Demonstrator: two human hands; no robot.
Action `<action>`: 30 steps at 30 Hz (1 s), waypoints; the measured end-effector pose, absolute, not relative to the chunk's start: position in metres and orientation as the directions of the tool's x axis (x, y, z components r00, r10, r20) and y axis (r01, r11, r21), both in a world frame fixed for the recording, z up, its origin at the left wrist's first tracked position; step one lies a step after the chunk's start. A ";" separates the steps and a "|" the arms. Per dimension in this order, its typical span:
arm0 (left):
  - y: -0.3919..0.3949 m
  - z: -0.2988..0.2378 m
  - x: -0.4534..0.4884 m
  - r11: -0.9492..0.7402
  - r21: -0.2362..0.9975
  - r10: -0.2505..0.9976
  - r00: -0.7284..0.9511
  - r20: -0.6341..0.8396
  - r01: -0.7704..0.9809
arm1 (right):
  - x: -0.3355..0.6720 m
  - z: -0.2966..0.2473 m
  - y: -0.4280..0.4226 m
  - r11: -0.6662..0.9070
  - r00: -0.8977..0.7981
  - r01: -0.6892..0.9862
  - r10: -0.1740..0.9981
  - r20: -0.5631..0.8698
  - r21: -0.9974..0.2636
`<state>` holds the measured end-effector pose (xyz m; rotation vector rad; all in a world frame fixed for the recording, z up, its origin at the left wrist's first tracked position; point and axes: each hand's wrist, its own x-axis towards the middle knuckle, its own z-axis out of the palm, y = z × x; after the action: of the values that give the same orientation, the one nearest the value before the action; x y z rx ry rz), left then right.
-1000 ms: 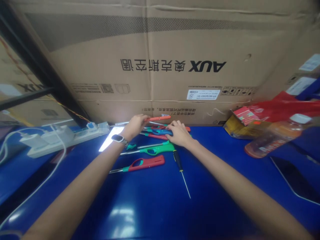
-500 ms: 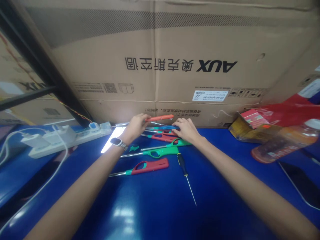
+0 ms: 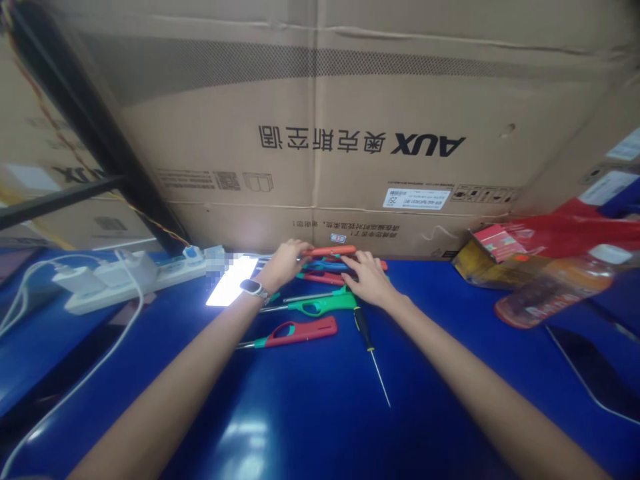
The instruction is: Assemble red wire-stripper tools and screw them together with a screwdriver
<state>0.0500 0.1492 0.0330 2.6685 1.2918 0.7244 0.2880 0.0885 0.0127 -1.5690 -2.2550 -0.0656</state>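
My left hand [image 3: 285,261], with a watch on its wrist, is closed around an orange-red stick lighter [image 3: 330,251] held just above a pile of lighters at the back of the blue table [image 3: 310,413]. My right hand [image 3: 367,277] lies on that pile, fingers curled over a blue lighter [image 3: 325,265] and a red one [image 3: 320,277]. In front of the hands lie a green lighter [image 3: 320,305] and a red lighter with a green collar [image 3: 295,331]. A black-handled screwdriver [image 3: 370,350] lies beside my right forearm.
A big AUX cardboard box [image 3: 350,133] walls off the back. A white power strip with plugs and cables [image 3: 120,280] sits at the left, a lit phone [image 3: 233,288] beside it. At the right are a red bag [image 3: 565,223], an orange bottle [image 3: 550,290] and a dark tablet [image 3: 590,363].
The view has shifted a little. My right hand drew slightly back over the pile; my left hand keeps the orange-red lighter in about the same place.
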 end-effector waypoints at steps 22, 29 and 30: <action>-0.010 0.010 0.018 -0.603 0.465 0.797 0.516 0.315 0.648 | 0.281 -0.005 -0.019 0.311 -0.109 0.798 0.917 0.383 -0.517; -0.010 -0.003 0.033 -0.608 0.517 0.788 0.534 0.305 0.602 | 0.277 -0.018 -0.021 0.303 -0.085 0.759 0.924 0.373 -0.577; -0.009 -0.003 0.035 -0.608 0.522 0.788 0.533 0.308 0.598 | 0.277 -0.019 -0.021 0.305 -0.084 0.754 0.923 0.376 -0.581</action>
<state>0.0353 -0.0089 -0.0034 2.4218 1.1428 0.7479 0.2767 -0.0206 -0.0190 -1.4924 -1.8784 0.3083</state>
